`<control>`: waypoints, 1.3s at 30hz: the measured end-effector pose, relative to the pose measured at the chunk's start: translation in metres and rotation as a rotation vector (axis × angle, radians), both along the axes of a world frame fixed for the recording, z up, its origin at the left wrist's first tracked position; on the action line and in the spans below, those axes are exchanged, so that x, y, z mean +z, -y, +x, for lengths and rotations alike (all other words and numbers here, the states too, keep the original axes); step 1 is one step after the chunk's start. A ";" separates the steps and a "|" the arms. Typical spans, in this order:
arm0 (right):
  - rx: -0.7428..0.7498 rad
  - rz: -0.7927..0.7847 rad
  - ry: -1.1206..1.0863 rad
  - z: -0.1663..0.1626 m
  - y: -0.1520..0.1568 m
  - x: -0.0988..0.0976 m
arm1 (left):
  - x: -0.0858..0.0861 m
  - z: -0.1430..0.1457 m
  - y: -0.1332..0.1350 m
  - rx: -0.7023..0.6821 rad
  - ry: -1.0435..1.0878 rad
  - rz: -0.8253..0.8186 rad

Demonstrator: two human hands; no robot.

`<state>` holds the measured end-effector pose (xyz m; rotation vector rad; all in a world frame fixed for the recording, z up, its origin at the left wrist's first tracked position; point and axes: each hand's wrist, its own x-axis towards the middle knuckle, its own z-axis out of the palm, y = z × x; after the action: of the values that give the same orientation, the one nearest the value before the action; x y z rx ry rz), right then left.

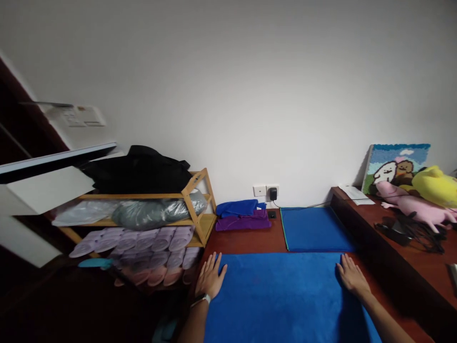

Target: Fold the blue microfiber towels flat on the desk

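Observation:
A large blue towel lies spread flat on the dark red wooden surface in front of me. My left hand rests flat on its far left corner, fingers stretched out, a watch on the wrist. My right hand lies flat on the far right corner, fingers also spread. Neither hand holds anything. Beyond the towel a smaller folded blue towel lies flat near the wall.
A wooden rack at left holds rolled lilac and pink towels, bagged bundles and a black garment. Folded blue and purple cloths sit by a wall socket. A raised shelf at right bears plush toys, cables and a picture.

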<state>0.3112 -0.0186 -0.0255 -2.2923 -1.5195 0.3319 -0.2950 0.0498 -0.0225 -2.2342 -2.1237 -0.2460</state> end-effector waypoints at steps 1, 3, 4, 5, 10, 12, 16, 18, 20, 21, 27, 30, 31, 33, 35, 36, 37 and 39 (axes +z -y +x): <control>-0.024 0.016 -0.020 -0.009 -0.003 0.006 | 0.000 0.000 0.001 0.001 -0.001 0.004; -0.027 0.062 -0.029 -0.044 -0.012 0.015 | 0.000 0.001 0.002 0.006 -0.002 0.011; 0.005 0.090 -0.022 -0.071 -0.016 0.018 | -0.001 0.001 0.002 0.007 0.000 0.013; 0.059 0.126 -0.015 -0.104 -0.021 0.021 | -0.002 0.001 0.002 0.007 0.005 0.013; 0.505 0.176 -0.051 -0.300 -0.035 0.027 | -0.006 -0.002 0.001 0.005 0.030 0.022; 0.636 0.104 -0.083 -0.354 -0.037 0.029 | -0.008 -0.003 0.001 0.003 0.023 0.025; 0.676 0.004 -0.068 -0.364 -0.038 0.028 | -0.011 -0.006 -0.001 -0.003 0.011 0.030; 0.630 0.013 -0.037 -0.326 -0.035 0.019 | -0.011 -0.007 -0.002 -0.003 0.009 0.028; 0.540 0.008 0.014 -0.268 -0.028 0.008 | -0.011 -0.007 -0.002 -0.002 0.011 0.028; 0.480 -0.009 0.052 -0.234 -0.025 0.001 | -0.011 -0.007 -0.003 -0.002 0.012 0.029; 0.101 -0.129 0.225 -0.034 -0.009 -0.029 | -0.015 -0.008 -0.006 -0.006 0.007 0.039; 0.126 -0.111 0.239 0.008 -0.006 -0.041 | -0.017 -0.009 -0.007 -0.014 -0.001 0.057; 0.135 -0.099 0.242 0.012 -0.006 -0.044 | -0.017 -0.010 -0.007 -0.017 -0.007 0.055; 0.130 -0.085 0.250 0.012 -0.005 -0.049 | -0.015 -0.012 -0.007 -0.020 -0.021 0.037; 0.123 -0.080 0.254 0.008 -0.005 -0.051 | -0.010 -0.013 -0.007 -0.021 -0.040 0.027; 0.125 -0.078 0.255 0.007 -0.005 -0.051 | -0.005 -0.012 -0.007 -0.035 -0.052 0.032; 0.127 -0.075 0.253 0.006 -0.006 -0.052 | 0.001 -0.008 -0.007 -0.062 -0.064 0.044; 0.127 -0.068 0.249 0.006 -0.006 -0.052 | 0.015 0.011 -0.006 -0.134 -0.070 0.094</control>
<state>0.3173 -0.0128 -0.0778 -2.3665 -1.8049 0.1359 -0.2842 0.0561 -0.0076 -2.2981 -1.8894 -0.2633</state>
